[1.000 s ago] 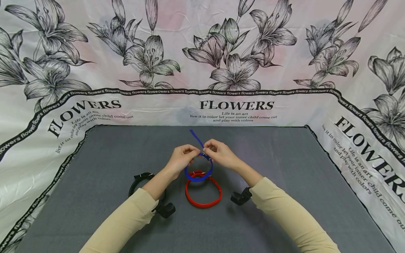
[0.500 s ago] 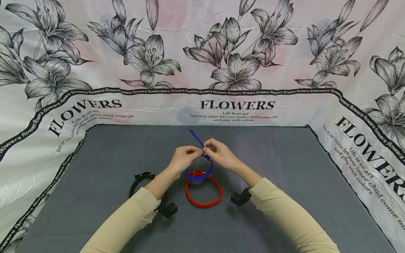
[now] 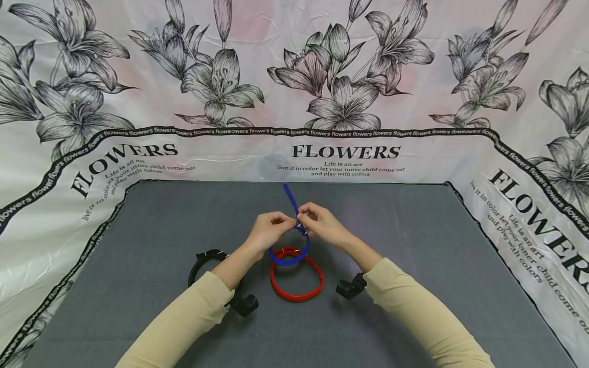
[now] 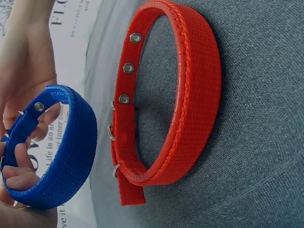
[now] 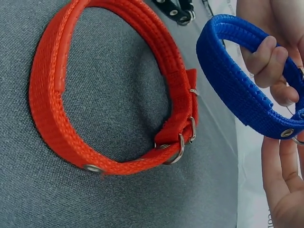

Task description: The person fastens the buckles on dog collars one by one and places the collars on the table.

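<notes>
A blue dog collar point(image 3: 288, 262) hangs in a loop between both hands, its loose strap end pointing up and away. My left hand point(image 3: 269, 229) pinches it at the buckle, and my right hand point(image 3: 323, 223) pinches it from the other side, where the strap end rises. In the left wrist view, fingers reach through the loop of the blue collar point(image 4: 78, 152); the buckle is mostly cut off there. The right wrist view shows metal eyelets on the blue collar point(image 5: 223, 71). Beneath lies a red dog collar point(image 3: 296, 298), buckled into a ring, with metal eyelets and rings.
To the left, a black collar point(image 3: 198, 268) lies partly under the left forearm. Black wrist cameras, such as the right one point(image 3: 350, 286), stick out below each sleeve. A grey cloth point(image 3: 395, 230) covers the table, and a flower-printed sheet point(image 3: 221, 158) borders it.
My left fingers have moved slightly right, closer to the right hand at the buckle. The loose end of the blue collar has swung a little to the right and up.
</notes>
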Motion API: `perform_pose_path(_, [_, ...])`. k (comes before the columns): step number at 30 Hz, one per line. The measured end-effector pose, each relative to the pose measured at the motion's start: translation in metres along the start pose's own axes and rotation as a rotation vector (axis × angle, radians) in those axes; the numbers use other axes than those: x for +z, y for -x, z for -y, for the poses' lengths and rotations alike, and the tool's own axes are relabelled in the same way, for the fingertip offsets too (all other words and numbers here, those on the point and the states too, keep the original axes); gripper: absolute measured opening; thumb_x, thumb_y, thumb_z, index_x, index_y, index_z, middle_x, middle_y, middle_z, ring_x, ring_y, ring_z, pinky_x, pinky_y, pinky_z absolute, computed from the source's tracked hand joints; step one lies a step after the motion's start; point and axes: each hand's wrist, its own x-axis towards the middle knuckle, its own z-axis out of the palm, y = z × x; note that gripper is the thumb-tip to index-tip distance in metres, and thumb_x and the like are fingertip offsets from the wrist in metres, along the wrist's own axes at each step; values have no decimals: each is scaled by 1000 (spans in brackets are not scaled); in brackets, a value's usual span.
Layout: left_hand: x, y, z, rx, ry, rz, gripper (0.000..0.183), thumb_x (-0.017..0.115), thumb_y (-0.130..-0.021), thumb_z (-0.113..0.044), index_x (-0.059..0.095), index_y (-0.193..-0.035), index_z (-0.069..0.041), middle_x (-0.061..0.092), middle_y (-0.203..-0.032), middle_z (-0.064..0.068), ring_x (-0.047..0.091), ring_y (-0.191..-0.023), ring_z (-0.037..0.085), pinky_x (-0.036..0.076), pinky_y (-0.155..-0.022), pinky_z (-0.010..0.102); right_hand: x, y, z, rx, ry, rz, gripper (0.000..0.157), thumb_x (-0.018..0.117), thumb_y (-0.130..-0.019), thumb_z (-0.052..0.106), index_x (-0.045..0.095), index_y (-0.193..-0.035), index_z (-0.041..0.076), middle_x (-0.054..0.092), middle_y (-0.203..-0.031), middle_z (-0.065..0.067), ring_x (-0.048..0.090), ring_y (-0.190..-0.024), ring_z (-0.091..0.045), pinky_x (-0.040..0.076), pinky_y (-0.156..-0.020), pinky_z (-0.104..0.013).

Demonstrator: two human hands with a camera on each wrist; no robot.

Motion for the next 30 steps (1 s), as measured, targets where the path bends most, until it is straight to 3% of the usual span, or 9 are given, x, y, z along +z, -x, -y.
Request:
perform_pose_path(5, [0, -1, 0, -2, -22, 9, 15, 65, -86, -26, 71, -83, -13, 65, -79, 6, 42, -56, 12, 33, -50, 24, -1, -1, -4, -11, -58, 24, 33, 47, -97, 26, 48, -117, 0, 55, -95, -10, 58, -88, -39, 52, -72, -44])
perform_pose_path(8, [-1, -1, 0, -7, -32, 13, 15, 65, -85, -27, 72, -83, -13, 65, -83, 12, 43, -56, 13, 34, -51, 24, -1, -1, -4, -9, -71, 36, 32, 49, -97, 26, 49, -116, 0, 54, -93, -10, 59, -84, -32, 52, -72, -44])
perform_pose_path(13, [-2, -1, -1, -25, -45, 16, 16, 66, -85, -28, 72, -84, -14, 64, -82, 11, 44, -56, 12, 35, -52, 25, -2, 0, -3, -6, -85, 51, 31, 50, -96, 25, 50, -115, 0, 52, -88, -8, 58, -80, -20, 53, -71, -44])
perform_pose_path(17, [-2, -1, -2, -31, -42, 21, 16, 66, -84, -28, 72, -83, -14, 60, -70, 5, 41, -53, 12, 34, -50, 25, -3, 0, -2, -3, -111, 73, 33, 50, -96, 22, 48, -116, -4, 52, -88, -7, 55, -81, -17, 53, -72, -47])
perform_pose_path(21, [-2, -1, -3, -32, -40, 17, 16, 67, -84, -28, 72, -81, -13, 54, -61, 0, 40, -51, 12, 32, -49, 24, -5, 0, -1, -1, -120, 92, 28, 52, -95, 21, 50, -113, -1, 52, -90, -7, 53, -82, -17, 52, -74, -50])
perform_pose_path(26, [-1, -1, -3, -44, -23, 1, 16, 67, -84, -29, 72, -85, -14, 65, -80, 8, 45, -58, 13, 37, -54, 27, -7, 1, 0, 5, -96, 88, 22, 53, -94, 22, 53, -109, 5, 54, -91, -7, 53, -84, -19, 51, -75, -51])
perform_pose_path(30, [-2, -2, -2, -47, 11, 15, 20, 67, -84, -31, 70, -96, -15, 68, -95, 8, 57, -80, 25, 47, -72, 37, -8, 1, 2, 8, -74, 61, 23, 54, -94, 24, 53, -109, 6, 53, -91, -7, 53, -84, -19, 52, -73, -48])
